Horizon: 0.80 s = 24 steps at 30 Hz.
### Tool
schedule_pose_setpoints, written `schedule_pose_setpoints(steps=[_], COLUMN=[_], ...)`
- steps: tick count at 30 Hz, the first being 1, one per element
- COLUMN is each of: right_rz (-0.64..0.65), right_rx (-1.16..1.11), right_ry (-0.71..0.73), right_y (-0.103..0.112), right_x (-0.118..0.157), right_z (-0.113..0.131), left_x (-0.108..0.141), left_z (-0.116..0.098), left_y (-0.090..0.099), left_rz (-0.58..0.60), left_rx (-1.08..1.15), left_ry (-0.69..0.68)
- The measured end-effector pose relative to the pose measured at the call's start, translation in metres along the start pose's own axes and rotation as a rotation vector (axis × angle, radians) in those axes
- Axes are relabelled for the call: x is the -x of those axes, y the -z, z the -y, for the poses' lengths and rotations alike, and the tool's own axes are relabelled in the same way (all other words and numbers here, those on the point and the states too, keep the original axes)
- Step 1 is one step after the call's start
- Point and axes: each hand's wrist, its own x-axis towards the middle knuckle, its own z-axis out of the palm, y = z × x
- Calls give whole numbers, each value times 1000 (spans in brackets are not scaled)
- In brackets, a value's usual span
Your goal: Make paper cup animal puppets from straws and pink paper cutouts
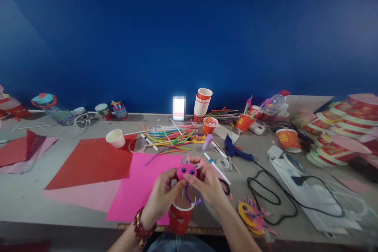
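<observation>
Head view: the left hand (164, 191) and right hand (207, 183) pinch a round pink face (188, 172) between thumbs and fingers, just above a red paper cup (178, 221). Dark eyes (183, 170) and pointed ears (187, 159) are already in place; whether the face is fixed to the cup cannot be told, so that join may be unfinished. A fuzzy-looking purple stem (188, 196) curves by the cup's pale, round rim. Flat, smooth bright pink paper (134, 193) lies beside slender, many-coloured sticks (171, 136) and a hard-bodied blue glue gun (234, 149).
</observation>
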Motion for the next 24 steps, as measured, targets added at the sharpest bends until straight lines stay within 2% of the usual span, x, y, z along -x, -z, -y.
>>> schedule_pose_setpoints(steps=[7, 15, 18, 24], right_rz=[-19, -75, -39, 60], right_rx=[48, 162, 205, 143], right_ry=[107, 67, 80, 66], right_y=[-2, 1, 7, 12], right_x=[1, 2, 0, -3], right_z=[0, -1, -1, 7], left_x=[1, 0, 0, 0], left_z=[6, -8, -10, -3], left_y=[0, -4, -3, -1], left_rz=[-15, 10, 23, 60], left_rx=[20, -29, -57, -34], left_ry=[-11, 26, 31, 55])
